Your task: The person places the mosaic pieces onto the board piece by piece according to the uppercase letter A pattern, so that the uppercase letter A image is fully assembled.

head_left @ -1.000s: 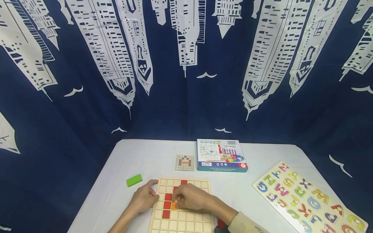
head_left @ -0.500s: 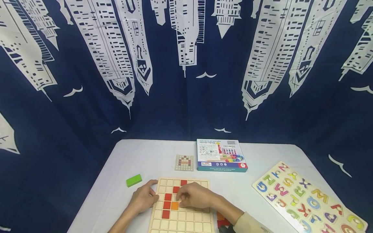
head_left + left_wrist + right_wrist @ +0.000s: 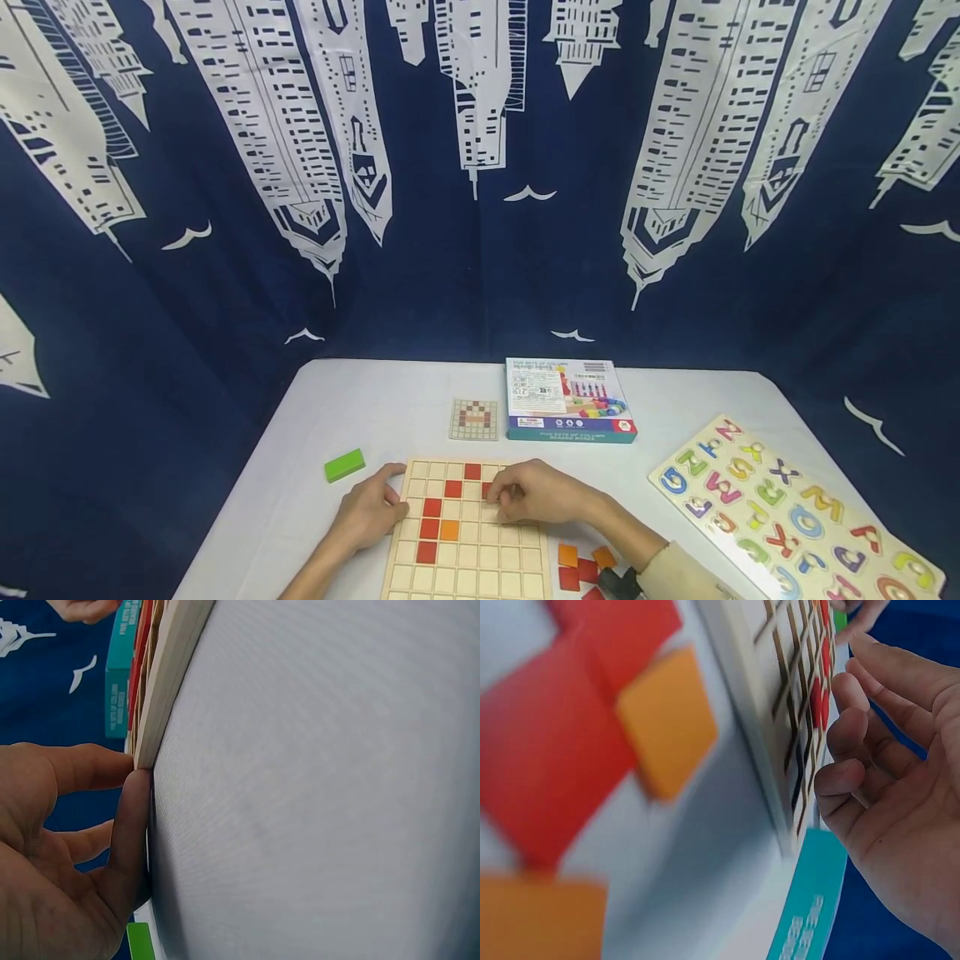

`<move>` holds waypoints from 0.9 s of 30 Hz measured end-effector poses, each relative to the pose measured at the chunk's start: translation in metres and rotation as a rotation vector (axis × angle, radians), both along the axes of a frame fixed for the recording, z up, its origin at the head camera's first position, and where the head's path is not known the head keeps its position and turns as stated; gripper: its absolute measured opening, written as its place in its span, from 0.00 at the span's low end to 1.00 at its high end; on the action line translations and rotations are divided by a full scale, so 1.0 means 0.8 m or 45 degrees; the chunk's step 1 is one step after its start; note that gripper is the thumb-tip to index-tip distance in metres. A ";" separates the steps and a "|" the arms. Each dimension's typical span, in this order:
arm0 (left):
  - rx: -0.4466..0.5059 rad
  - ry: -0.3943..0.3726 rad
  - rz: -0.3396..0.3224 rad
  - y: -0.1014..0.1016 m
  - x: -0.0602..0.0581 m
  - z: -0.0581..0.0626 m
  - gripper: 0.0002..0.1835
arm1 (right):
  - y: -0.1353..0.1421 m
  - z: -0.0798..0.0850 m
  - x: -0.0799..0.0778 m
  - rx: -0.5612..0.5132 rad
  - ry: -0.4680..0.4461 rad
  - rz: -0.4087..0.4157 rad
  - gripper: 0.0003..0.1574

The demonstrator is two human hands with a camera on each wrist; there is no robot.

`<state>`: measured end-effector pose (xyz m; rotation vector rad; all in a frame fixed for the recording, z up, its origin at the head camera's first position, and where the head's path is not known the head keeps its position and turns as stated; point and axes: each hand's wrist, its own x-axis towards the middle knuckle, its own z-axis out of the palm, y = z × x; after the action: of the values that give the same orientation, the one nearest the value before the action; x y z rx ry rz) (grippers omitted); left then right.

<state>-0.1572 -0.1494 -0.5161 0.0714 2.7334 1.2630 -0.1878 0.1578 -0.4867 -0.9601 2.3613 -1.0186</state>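
A wooden grid board (image 3: 468, 577) lies on the white table with several red tiles (image 3: 429, 528) and one orange tile (image 3: 449, 530) in its cells. My left hand (image 3: 367, 510) grips the board's left edge; in the left wrist view, thumb and finger pinch the board's corner (image 3: 154, 735). Over the board's right half is my right hand (image 3: 543, 492), its fingers loosely bent. The right wrist view shows no tile between those fingers (image 3: 840, 780). A red tile near the top right is partly hidden behind this hand.
Loose red and orange tiles (image 3: 567, 556) lie right of the board, near a black object (image 3: 618, 583) at the right wrist. Behind the board are a small pattern card (image 3: 474, 419) and a boxed toy (image 3: 572, 400). A green block (image 3: 345, 466) sits left, an alphabet puzzle (image 3: 795, 508) right.
My right hand has moved right, away from the orange tile, which now shows fully in its cell. More loose tiles beside the board have come into view. The left hand keeps its place.
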 end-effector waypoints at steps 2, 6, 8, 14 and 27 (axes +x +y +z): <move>-0.002 0.003 -0.002 0.000 0.000 0.000 0.35 | 0.012 0.002 -0.001 0.014 -0.006 -0.016 0.09; 0.001 -0.009 -0.001 0.000 -0.001 0.000 0.35 | 0.037 0.003 -0.001 0.045 -0.002 -0.033 0.08; 0.007 -0.020 0.003 0.000 -0.001 0.000 0.35 | 0.049 0.003 0.001 0.062 0.000 -0.034 0.07; 0.007 -0.023 0.004 0.000 -0.001 0.000 0.35 | 0.080 0.006 0.010 0.105 -0.035 -0.052 0.07; 0.002 -0.007 -0.009 -0.002 -0.001 0.000 0.36 | 0.117 -0.006 0.029 0.148 -0.138 -0.084 0.11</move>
<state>-0.1579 -0.1512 -0.5164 0.0772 2.7249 1.2617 -0.1649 0.2515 -0.4919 -0.7701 2.3473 -0.9217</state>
